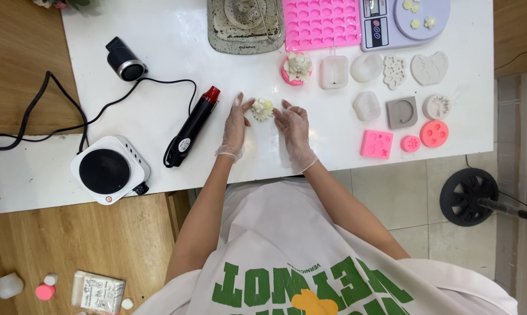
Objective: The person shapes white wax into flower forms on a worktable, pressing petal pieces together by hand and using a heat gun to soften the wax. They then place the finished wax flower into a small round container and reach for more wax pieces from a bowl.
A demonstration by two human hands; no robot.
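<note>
At the middle of the white table (158, 46), I see both gloved hands, left hand (235, 125) and right hand (294, 127), fingers apart, cupping the cream flower-shaped casting (262, 108) without clamping it, likely mid-shaping, needing gentle fingertip pressure next.

White table (158, 23), glossy, evenly lit from above. Wooden floor (100, 245) at left and below; pale tiled floor (403, 192) at right. Black wheeled stand base (469, 196) on the tiles, near the table's edge.
</note>
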